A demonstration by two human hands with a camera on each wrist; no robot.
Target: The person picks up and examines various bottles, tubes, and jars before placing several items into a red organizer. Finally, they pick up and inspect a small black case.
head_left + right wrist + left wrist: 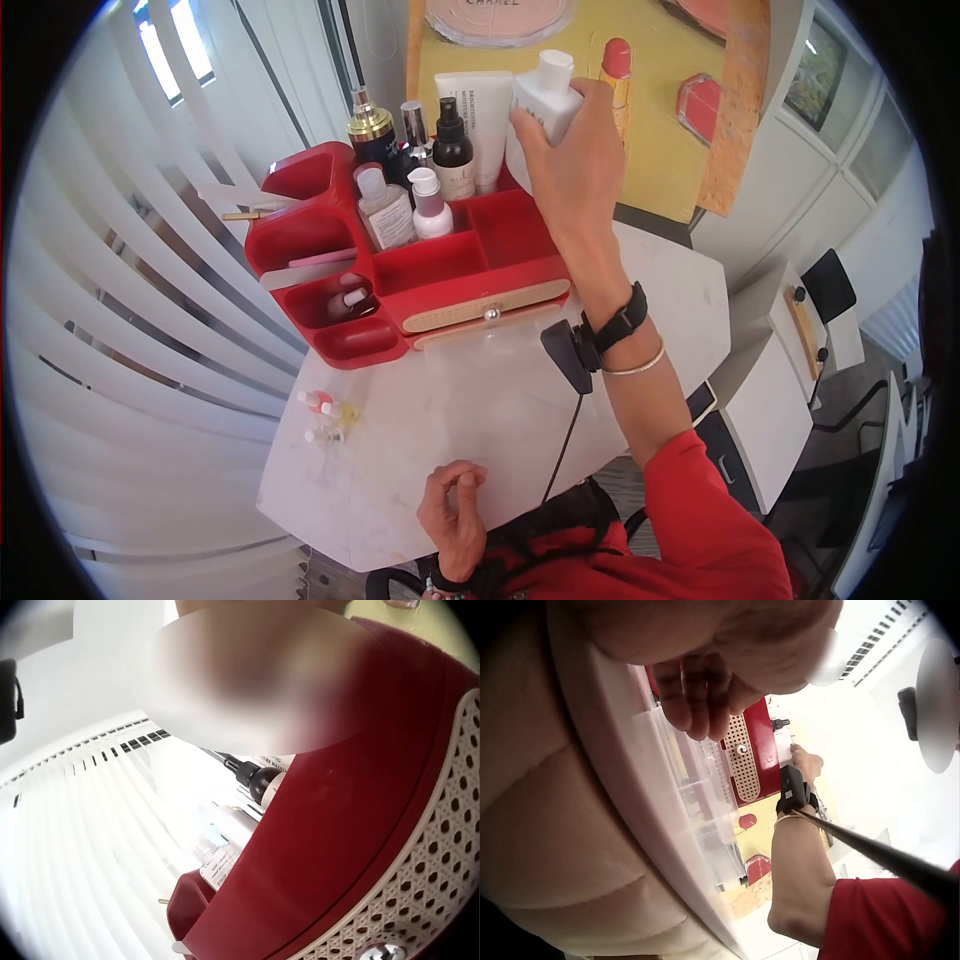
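Observation:
My right hand (pixel 578 165) grips a white bottle (pixel 545 105) with a white cap at the back right of a red organizer (pixel 470 285). Beside it, inside the organizer, stand a white tube (pixel 478 115), a dark spray bottle (pixel 453 150), a white pump bottle (pixel 431 205) and a clear bottle (pixel 384 210). Close to the table's front edge, my left hand (pixel 455 515) holds nothing, its fingers loosely curled. In the left wrist view the fingers of that left hand (pixel 697 690) hang before the organizer's woven drawer front (pixel 742 757). A blurred patch hides the right hand's grip in the right wrist view.
Several small bottles (pixel 328 415) lie on the left of the white table (pixel 500 400). A yellow board (pixel 655 170) with cosmetic pictures rises behind the organizer. White vertical blinds (pixel 130 300) hang along the left. A dark-gold bottle (pixel 372 130) stands at the organizer's back left.

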